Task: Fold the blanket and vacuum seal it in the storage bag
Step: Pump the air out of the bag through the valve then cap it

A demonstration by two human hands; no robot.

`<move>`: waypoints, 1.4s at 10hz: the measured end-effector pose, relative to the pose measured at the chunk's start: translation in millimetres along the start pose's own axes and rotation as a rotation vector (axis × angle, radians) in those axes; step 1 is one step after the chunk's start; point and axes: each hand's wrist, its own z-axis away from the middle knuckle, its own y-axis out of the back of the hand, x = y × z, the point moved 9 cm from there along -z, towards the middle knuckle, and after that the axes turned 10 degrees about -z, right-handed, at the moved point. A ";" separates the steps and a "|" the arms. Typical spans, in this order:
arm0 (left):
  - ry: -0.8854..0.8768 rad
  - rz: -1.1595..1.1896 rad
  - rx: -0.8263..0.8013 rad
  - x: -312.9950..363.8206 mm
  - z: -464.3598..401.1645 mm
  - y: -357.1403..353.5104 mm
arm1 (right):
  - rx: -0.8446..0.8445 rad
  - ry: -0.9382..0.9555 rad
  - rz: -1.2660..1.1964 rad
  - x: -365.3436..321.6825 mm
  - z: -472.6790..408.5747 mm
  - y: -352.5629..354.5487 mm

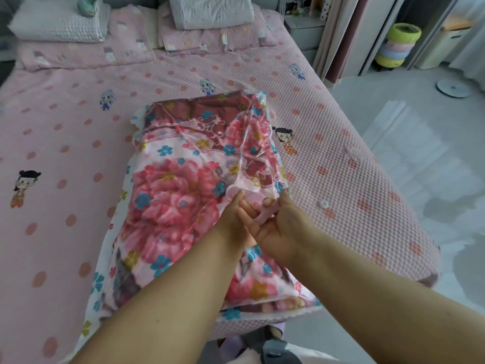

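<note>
Two hands, left hand (231, 219) and right hand (278, 227), pinch one bagged blanket's (178, 179) pink valve (253, 199).

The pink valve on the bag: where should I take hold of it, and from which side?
Grip the pink valve by its round rim, coming from the near edge of the storage bag. It sits raised on the plastic over the blanket, and both the left hand and right hand already meet there.

Two bare arms reaching up from the bottom of the frame, meeting just right of the middle. Left hand (232, 222) palm down, fingers bent. Right hand (278, 229) just beside it, touching, thumb and fingers pinching something small and pink.
</note>
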 end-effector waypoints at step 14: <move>-0.043 0.034 -0.081 4.8 -7.6 -11.5 | 0.017 0.053 0.129 -14.0 54.1 1.6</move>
